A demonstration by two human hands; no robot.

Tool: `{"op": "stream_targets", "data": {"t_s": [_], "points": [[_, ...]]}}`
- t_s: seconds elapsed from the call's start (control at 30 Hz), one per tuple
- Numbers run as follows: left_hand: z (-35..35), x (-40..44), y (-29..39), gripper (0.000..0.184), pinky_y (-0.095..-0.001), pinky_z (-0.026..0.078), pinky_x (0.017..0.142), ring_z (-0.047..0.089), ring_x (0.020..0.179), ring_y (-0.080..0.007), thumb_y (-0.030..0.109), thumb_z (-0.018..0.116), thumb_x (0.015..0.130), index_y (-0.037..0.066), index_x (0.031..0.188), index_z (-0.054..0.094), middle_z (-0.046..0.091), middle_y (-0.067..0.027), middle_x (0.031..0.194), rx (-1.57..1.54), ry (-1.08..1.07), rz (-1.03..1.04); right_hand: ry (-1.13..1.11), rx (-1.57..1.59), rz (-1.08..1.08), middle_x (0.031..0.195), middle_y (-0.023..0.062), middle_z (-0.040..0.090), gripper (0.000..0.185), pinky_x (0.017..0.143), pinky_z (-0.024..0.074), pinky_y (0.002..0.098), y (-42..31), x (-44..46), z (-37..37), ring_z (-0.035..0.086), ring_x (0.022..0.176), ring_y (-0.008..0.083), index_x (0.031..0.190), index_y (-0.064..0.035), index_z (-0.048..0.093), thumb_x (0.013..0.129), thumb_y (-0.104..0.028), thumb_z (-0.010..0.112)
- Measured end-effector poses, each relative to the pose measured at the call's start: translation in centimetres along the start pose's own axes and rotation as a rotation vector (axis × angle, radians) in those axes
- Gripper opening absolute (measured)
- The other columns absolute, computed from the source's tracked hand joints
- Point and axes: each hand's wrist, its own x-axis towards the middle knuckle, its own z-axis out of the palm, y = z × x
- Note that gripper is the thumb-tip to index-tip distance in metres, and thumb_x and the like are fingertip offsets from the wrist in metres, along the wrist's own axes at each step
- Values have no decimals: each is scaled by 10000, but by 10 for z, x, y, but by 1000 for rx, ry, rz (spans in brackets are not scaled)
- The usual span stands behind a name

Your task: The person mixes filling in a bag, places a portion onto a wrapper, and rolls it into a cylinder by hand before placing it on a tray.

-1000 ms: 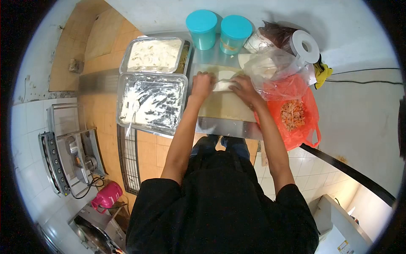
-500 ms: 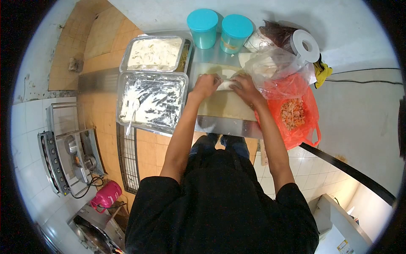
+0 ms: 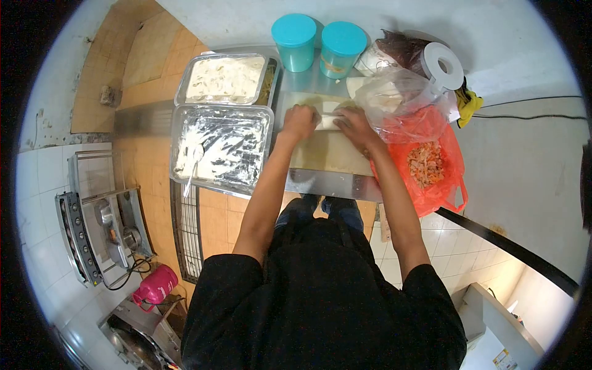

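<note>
2 arms (image 3: 261,203) reach fwd; L hand (image 3: 301,122) & R hand (image 3: 356,127), fingers curled nearly closed, hold opp. ends of white roll (image 3: 327,122) on board (image 3: 330,152), nr worktop's (image 3: 333,184) front edge.

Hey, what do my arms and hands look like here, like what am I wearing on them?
Short, plain black sleeves; below them your arms are bare. Your left hand and right hand show no gloves, and I see no watch or bracelet.
</note>
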Motion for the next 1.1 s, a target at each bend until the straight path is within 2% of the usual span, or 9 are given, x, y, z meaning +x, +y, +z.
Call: {"op": "stream_targets", "data": {"t_s": [0.2, 0.3, 0.47, 0.57, 0.63, 0.73, 0.87, 0.97, 1.1], "points": [[7, -7, 7, 236, -472, 499, 891, 624, 1034, -368, 202, 724, 813, 68, 1005, 710, 684, -144, 1063, -29, 358, 164, -4, 26, 104, 1107, 168, 643, 247, 989, 423, 438, -11, 3, 0, 546, 1104, 361, 1115, -57, 650, 931, -222, 649], [9, -23, 23, 316, -460, 464, 924, 598, 1085, -328, 204, 774, 769, 79, 1047, 692, 675, -109, 1121, -3, 341, 317, 51, 52, 111, 1099, 178, 641, 249, 982, 428, 434, -11, 0, 4, 544, 1099, 369, 1108, -47, 648, 934, -224, 642], [24, -25, 22, 365, -434, 446, 907, 590, 1105, -299, 234, 778, 768, 107, 1096, 680, 665, -85, 1160, 21, 304, 311, 61, 40, 113, 1142, 195, 623, 268, 988, 425, 445, 4, 2, 8, 535, 1120, 382, 1110, -27, 644, 929, -225, 641], [23, -23, 18, 335, -428, 442, 899, 594, 1091, -283, 162, 750, 755, 93, 1076, 679, 663, -59, 1140, 55, 298, 318, 21, -22, 86, 1219, 192, 595, 312, 1022, 407, 458, 3, 3, 4, 521, 1168, 383, 1172, -29, 634, 923, -217, 632], [18, -23, 18, 310, -420, 443, 904, 599, 1084, -272, 154, 732, 776, 103, 1078, 680, 666, -47, 1136, 73, 269, 301, -62, -280, 13, 1415, 195, 478, 488, 1128, 356, 448, -26, -5, -9, 427, 1344, 372, 1413, -61, 458, 971, -223, 588], [18, -23, 11, 297, -423, 450, 893, 603, 1079, -267, 155, 724, 789, 115, 1080, 683, 669, -40, 1133, 28, 291, 329, -27, -501, -127, 1492, 194, 418, 533, 1174, 309, 459, -34, -17, -3, 350, 1408, 393, 1440, -50, 439, 961, -230, 588], [20, -25, 10, 287, -432, 456, 886, 605, 1079, -266, 162, 721, 802, 123, 1084, 684, 672, -45, 1131, 36, 311, 314, -100, -591, -92, 1552, 169, 357, 599, 1204, 261, 467, -23, -21, 13, 289, 1459, 373, 1480, -47, 394, 954, -250, 595], [19, -33, 13, 280, -442, 462, 951, 600, 1097, -332, 143, 707, 846, 90, 1119, 678, 673, -99, 1172, -38, 263, 229, -118, -648, -63, 1571, 151, 334, 638, 1211, 235, 480, -21, -25, 18, 265, 1477, 346, 1493, -37, 368, 950, -280, 600], [18, -46, 14, 313, -457, 450, 954, 589, 1082, -367, 120, 700, 846, 65, 1151, 655, 663, -142, 1142, -201, 421, 203, -70, -642, -104, 1582, 136, 319, 683, 1219, 182, 512, -21, -26, 28, 242, 1489, 322, 1495, -37, 360, 933, -333, 612]]}}
